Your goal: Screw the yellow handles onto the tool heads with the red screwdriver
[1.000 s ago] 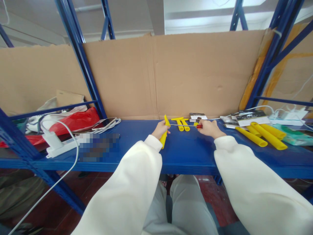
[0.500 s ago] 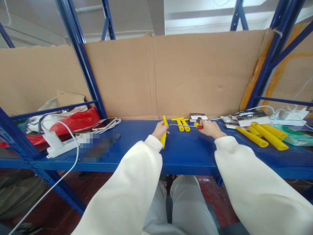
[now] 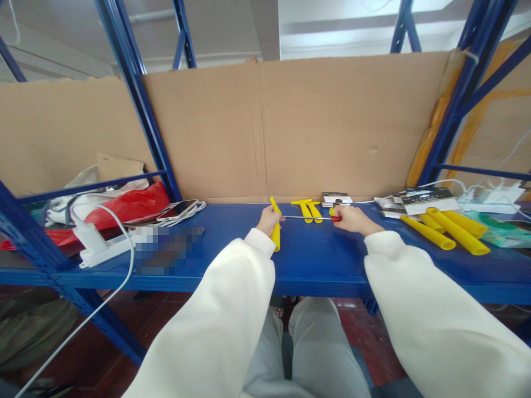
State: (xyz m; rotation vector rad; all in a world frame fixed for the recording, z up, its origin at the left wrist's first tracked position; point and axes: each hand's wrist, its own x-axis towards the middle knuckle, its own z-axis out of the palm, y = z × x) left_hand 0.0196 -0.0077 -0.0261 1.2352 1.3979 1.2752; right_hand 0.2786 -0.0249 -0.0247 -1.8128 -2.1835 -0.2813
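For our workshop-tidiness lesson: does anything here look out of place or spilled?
The white cable beside the white power strip hangs down past the front edge of the blue shelf, where it could snag. I see no spill.

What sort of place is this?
Likely a makeshift workshop: blue metal racking with a shelf used as a work surface, a cardboard sheet behind, and a red-handled tool in the right hand.

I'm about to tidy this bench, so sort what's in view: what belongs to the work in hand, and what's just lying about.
Belongs to the work:
yellow piece, in the left hand
red-handled tool, in the right hand
loose yellow pieces and yellow tubes, probably, by their colour

Just lying about, it seems:
red bundle
white power strip
looped white cable
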